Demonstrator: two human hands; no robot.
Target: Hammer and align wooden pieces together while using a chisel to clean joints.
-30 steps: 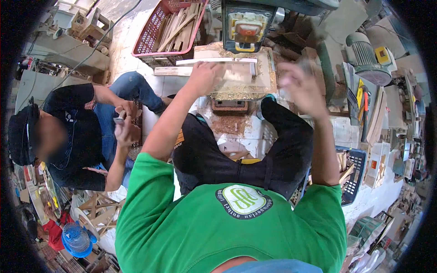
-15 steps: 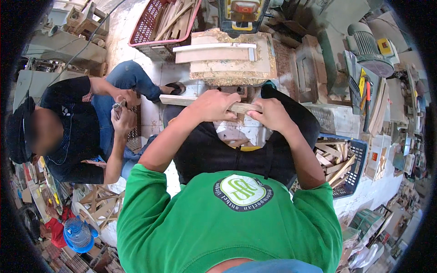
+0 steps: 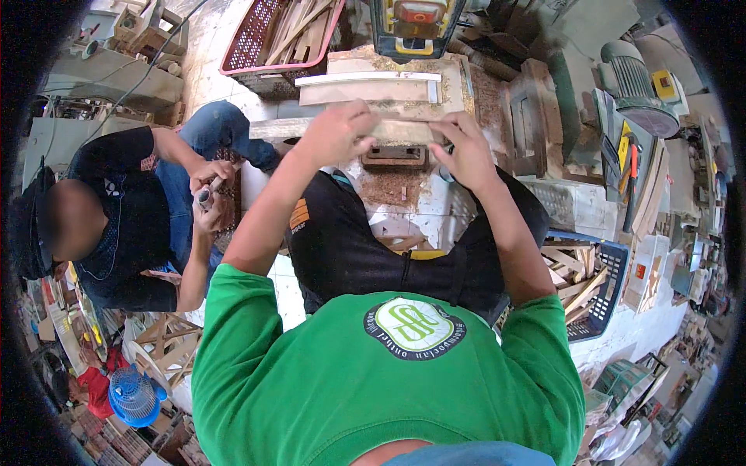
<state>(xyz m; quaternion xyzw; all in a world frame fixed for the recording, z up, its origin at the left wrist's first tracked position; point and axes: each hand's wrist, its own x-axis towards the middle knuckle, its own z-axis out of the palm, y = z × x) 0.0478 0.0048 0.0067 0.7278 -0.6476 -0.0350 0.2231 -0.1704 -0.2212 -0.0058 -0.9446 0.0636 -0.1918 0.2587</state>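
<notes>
A pale wooden strip (image 3: 408, 132) lies crosswise at the front edge of the sawdust-strewn board (image 3: 458, 85). My left hand (image 3: 330, 136) reaches over its middle, fingers and thumb bent around it. At the strip's right end, my right hand (image 3: 470, 151) has it between thumb and fingers. The strip's left end (image 3: 272, 128) sticks out past my left hand. Just behind it on the board lie a flat wooden piece (image 3: 357, 94) and a narrow white strip (image 3: 373, 77). Whether the wooden strip rests on the board or hangs just above it, I cannot tell.
A black and yellow machine (image 3: 420, 31) stands behind the board. Wood pieces fill a red crate (image 3: 233, 58) and a blue crate (image 3: 610, 295). On the left sits a person (image 3: 128, 210) holding a small tool. A motor (image 3: 637, 85) and a hammer (image 3: 632, 182) are at right.
Both my hands have moved forward, away from my lap, bringing the wooden strip to the board's front edge. My knees have spread a little.
</notes>
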